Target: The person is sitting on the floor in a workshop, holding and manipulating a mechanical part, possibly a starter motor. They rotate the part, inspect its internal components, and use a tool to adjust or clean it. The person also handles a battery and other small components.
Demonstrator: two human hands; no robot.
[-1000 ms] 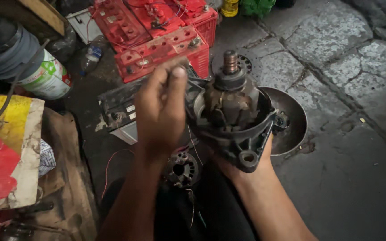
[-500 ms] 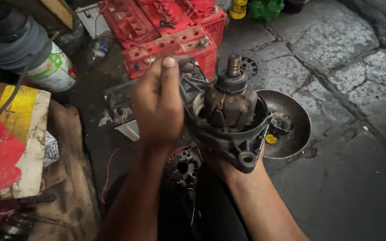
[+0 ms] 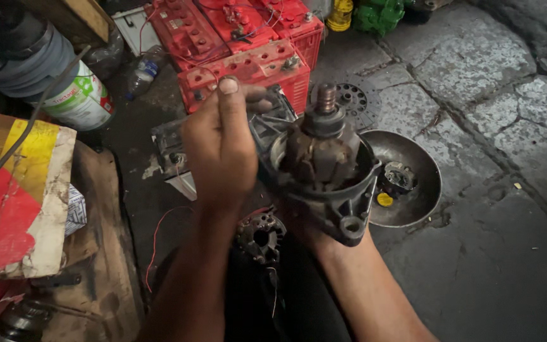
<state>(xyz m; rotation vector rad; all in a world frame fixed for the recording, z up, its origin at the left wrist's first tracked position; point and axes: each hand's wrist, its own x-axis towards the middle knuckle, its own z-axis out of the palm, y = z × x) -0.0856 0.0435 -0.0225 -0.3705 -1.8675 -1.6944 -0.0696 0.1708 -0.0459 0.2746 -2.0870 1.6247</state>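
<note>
A person's left hand (image 3: 220, 149) closes its grip over the near side of a grimy alternator (image 3: 324, 171), fingers pressed together along the housing and one fingertip lifted at the top, while the right hand (image 3: 299, 231) cups the unit from beneath; its grip is largely hidden behind the casting, though it appears wrapped tight on the underside. The alternator is held in the air above the person's lap, tilted, with its rotor (image 3: 321, 152) and copper-coloured shaft end (image 3: 326, 98) pointing up and away and a mounting lug (image 3: 351, 225) facing the camera. Working such a part well would seem to call for a steady hold from below, with the upper hand kept off the exposed windings and the shaft kept in line. Just below the hands lies a round slotted metal part (image 3: 259, 235) with thin red wires (image 3: 156, 237) trailing beside it. To the right, a dark metal bowl (image 3: 422, 190) on the stone floor (image 3: 495, 253) holds small loose parts and a yellow cap. Beyond stand red batteries (image 3: 248, 44); at left, a worn red-and-yellow carton (image 3: 20, 190) and a grey cylinder with a white label (image 3: 64, 88).
</note>
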